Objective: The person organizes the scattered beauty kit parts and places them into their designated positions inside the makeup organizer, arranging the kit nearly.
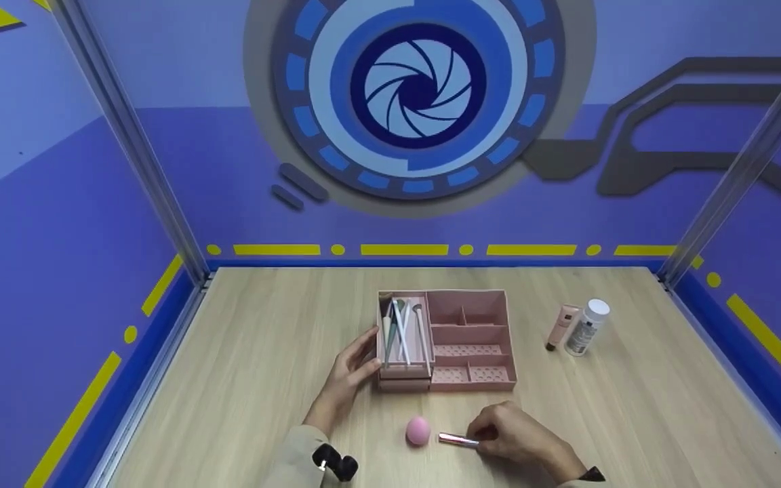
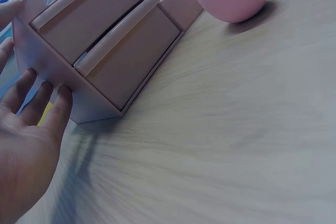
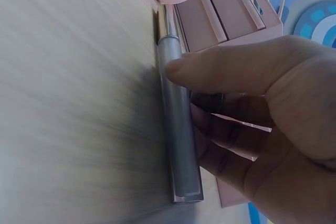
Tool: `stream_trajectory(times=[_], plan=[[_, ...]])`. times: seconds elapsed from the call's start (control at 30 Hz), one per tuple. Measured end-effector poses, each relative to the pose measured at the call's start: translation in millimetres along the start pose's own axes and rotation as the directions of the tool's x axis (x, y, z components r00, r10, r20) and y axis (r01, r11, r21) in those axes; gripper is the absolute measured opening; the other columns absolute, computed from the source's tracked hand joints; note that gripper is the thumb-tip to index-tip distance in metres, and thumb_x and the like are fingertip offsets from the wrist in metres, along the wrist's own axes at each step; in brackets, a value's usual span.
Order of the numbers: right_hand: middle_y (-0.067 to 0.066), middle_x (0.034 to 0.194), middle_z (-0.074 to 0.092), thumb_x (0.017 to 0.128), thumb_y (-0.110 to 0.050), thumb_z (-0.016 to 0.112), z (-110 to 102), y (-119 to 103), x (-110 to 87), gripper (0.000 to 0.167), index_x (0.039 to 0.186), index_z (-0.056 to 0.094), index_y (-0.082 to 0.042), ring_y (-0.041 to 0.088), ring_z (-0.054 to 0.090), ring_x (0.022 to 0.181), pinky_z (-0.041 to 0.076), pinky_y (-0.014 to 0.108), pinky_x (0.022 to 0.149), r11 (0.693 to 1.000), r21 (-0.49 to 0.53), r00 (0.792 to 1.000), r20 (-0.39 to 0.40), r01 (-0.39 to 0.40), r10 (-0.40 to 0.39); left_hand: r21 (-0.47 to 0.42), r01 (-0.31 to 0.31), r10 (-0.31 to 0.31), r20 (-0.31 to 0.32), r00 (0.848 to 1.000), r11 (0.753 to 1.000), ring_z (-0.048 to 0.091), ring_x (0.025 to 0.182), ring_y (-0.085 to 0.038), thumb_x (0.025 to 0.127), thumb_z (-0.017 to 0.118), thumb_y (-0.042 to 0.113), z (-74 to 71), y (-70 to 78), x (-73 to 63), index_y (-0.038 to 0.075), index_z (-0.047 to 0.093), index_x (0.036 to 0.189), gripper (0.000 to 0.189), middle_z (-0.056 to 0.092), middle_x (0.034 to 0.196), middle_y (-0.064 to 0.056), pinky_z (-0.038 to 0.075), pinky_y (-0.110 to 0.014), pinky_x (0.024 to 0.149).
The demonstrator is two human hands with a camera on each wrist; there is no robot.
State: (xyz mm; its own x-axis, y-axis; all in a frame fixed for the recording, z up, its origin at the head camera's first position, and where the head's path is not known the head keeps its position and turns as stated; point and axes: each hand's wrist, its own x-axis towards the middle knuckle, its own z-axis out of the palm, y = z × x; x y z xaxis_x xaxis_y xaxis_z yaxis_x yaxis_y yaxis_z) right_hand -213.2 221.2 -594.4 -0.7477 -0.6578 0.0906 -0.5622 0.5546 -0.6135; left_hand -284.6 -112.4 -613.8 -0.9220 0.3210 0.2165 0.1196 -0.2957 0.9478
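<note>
A pink desktop organizer (image 1: 472, 388) with two front drawers stands at the middle of the table. My left hand (image 1: 346, 376) rests against its left side, fingertips touching the side panel (image 2: 79, 95) and thumb near the front corner. Several makeup brushes (image 1: 402, 332) lie in its left compartment. In front of the organizer, my right hand (image 1: 516, 434) pinches a slim lip gloss tube (image 3: 178, 124) with a shiny metallic cap between thumb and fingers. The tube lies almost level, close to the tabletop. Just left of its cap sits a pink egg-shaped makeup sponge (image 1: 418, 431).
Right of the organizer are a small pink squeeze tube (image 1: 561, 327) with a dark cap and a white-capped bottle (image 1: 588, 328). The organizer's right half has several divided compartments. Blue panels and metal posts (image 1: 133, 135) enclose the wooden table (image 1: 262, 318).
</note>
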Motion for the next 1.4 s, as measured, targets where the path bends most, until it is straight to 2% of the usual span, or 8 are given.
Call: stream_trajectory(times=[0.37, 0.6, 0.8, 1.0, 1.13, 1.33, 1.4], plan=[[-0.005, 0.078, 0.068, 0.077, -0.008, 0.078, -10.5, 1.3, 1.0, 0.014, 0.088, 0.077, -0.016, 0.001, 0.057, 0.07, 0.049, 0.017, 0.059, 1.0, -0.017, 1.0, -0.019, 0.004, -0.005, -0.009, 0.029, -0.029, 0.002, 1.0, 1.0, 0.024, 0.146, -0.034, 0.093, 0.061, 0.009, -1.0, -0.3, -0.2, 0.006, 0.031, 0.152, 0.066, 0.023, 0.161, -0.014, 0.034, -0.034, 0.114], [-0.005, 0.077, 0.068, 0.076, -0.005, 0.077, -24.4, 1.2, 9.0, 0.015, 0.087, 0.077, -0.015, 0.002, 0.058, 0.068, 0.05, 0.017, 0.058, 0.997, -0.064, 0.996, -0.07, 0.052, -0.056, 0.029, -0.006, 0.006, 0.009, 1.0, 1.0, 0.024, 0.146, -0.035, 0.093, 0.062, 0.009, -2.1, -0.8, -0.6, 0.005, 0.031, 0.152, 0.067, 0.024, 0.16, -0.016, 0.028, -0.041, 0.117], [-0.006, 0.084, 0.071, 0.076, -0.002, 0.074, -35.6, 1.8, 14.5, 0.02, 0.09, 0.078, -0.016, 0.007, 0.063, 0.077, 0.054, 0.025, 0.068, 0.993, -0.113, 0.996, -0.082, 0.027, -0.037, 0.046, -0.015, 0.015, 0.005, 1.0, 0.999, 0.025, 0.146, -0.034, 0.092, 0.063, 0.01, -1.5, -0.1, -0.3, 0.005, 0.032, 0.151, 0.067, 0.024, 0.16, -0.015, 0.023, -0.044, 0.119], [-0.004, 0.085, 0.069, 0.077, -0.003, 0.073, -48.4, -1.0, 19.7, 0.021, 0.094, 0.078, -0.014, 0.009, 0.062, 0.078, 0.054, 0.026, 0.068, 0.993, -0.12, 0.997, -0.081, -0.017, 0.008, 0.043, -0.014, 0.014, 0.0, 1.0, 0.999, 0.025, 0.146, -0.033, 0.091, 0.064, 0.009, -2.2, -1.2, 0.8, 0.005, 0.033, 0.151, 0.067, 0.026, 0.16, -0.015, 0.022, -0.046, 0.12], [-0.003, 0.085, 0.069, 0.077, -0.003, 0.074, -56.4, -1.0, 24.7, 0.02, 0.093, 0.079, -0.014, 0.009, 0.063, 0.078, 0.054, 0.028, 0.069, 0.991, -0.133, 0.994, -0.111, -0.013, -0.002, 0.041, -0.014, 0.014, -0.003, 1.0, 0.999, 0.026, 0.146, -0.033, 0.092, 0.062, 0.008, -1.9, -1.4, 0.2, 0.004, 0.032, 0.151, 0.066, 0.025, 0.159, -0.017, 0.024, -0.042, 0.119], [-0.002, 0.083, 0.07, 0.074, 0.001, 0.072, -65.6, 0.4, 31.1, 0.022, 0.091, 0.078, -0.013, 0.012, 0.063, 0.075, 0.054, 0.028, 0.066, 0.987, -0.163, 0.988, -0.151, 0.012, -0.037, 0.017, -0.028, 0.027, 0.02, 0.999, 0.999, 0.025, 0.145, -0.034, 0.093, 0.061, 0.007, -1.1, 0.1, 0.5, 0.001, 0.03, 0.151, 0.066, 0.024, 0.159, -0.02, 0.034, -0.028, 0.114], [-0.002, 0.084, 0.07, 0.074, 0.0, 0.072, -67.9, 0.7, 32.5, 0.023, 0.092, 0.078, -0.012, 0.013, 0.063, 0.077, 0.054, 0.029, 0.067, 0.987, -0.159, 0.987, -0.154, 0.012, -0.037, 0.026, -0.038, 0.038, 0.022, 0.999, 0.999, 0.026, 0.145, -0.035, 0.093, 0.06, 0.006, -1.5, 0.2, 0.7, 0.0, 0.03, 0.151, 0.066, 0.024, 0.159, -0.021, 0.034, -0.028, 0.114]])
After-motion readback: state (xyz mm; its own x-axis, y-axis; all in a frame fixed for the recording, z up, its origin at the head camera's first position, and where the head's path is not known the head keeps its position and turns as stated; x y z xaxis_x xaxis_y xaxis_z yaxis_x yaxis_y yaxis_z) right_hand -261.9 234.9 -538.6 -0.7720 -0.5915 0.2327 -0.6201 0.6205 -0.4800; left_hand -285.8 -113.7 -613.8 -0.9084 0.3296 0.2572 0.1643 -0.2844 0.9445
